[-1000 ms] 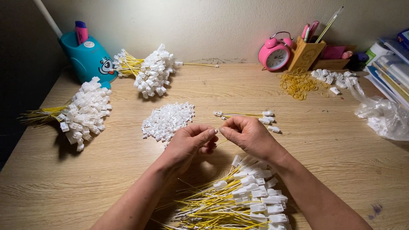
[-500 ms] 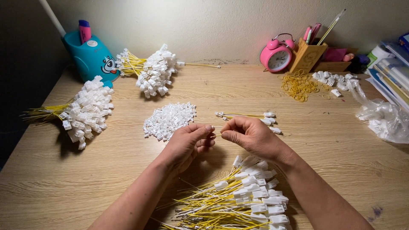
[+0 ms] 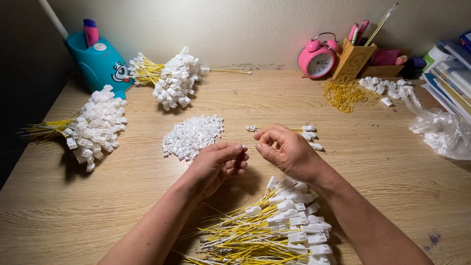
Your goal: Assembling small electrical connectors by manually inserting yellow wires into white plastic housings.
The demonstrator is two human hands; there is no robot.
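Since a second ago your hands have barely shifted; both stay raised together over the middle of the light wooden tabletop (image 3: 343, 162), fingertips meeting as before.

At the far left, a bundle of yellow wires tipped with white plastic connectors (image 3: 93, 128) lies with its wire ends fading into shadow. Behind it stands a teal plastic holder with a cartoon face (image 3: 100, 61), its top cut off by the frame, and beside that a second, similar bundle of yellow wires with white connectors (image 3: 169, 79).

Your left hand (image 3: 213, 164) is curled nearly closed, thumb and forefinger pinched on something very small; what it grips is hidden between the fingertips, so you cannot tell whether it is a wire end or a connector. Just behind it sits a loose heap of small white plastic connectors (image 3: 192, 136).

Your right hand (image 3: 287, 149) is also narrowly closed, fingers bent inward and pinching toward the left hand, almost touching it. A few finished yellow wires with white ends (image 3: 306, 133) lie just beyond it, partly covered by your knuckles. Below both hands spreads a large pile of yellow wires with white connectors (image 3: 274, 228), cut off at the bottom edge.

Farther right are a pink twin-bell alarm clock (image 3: 318, 60), a scatter of yellow rubber bands (image 3: 343, 92) and a crumpled clear plastic bag (image 3: 439, 128).
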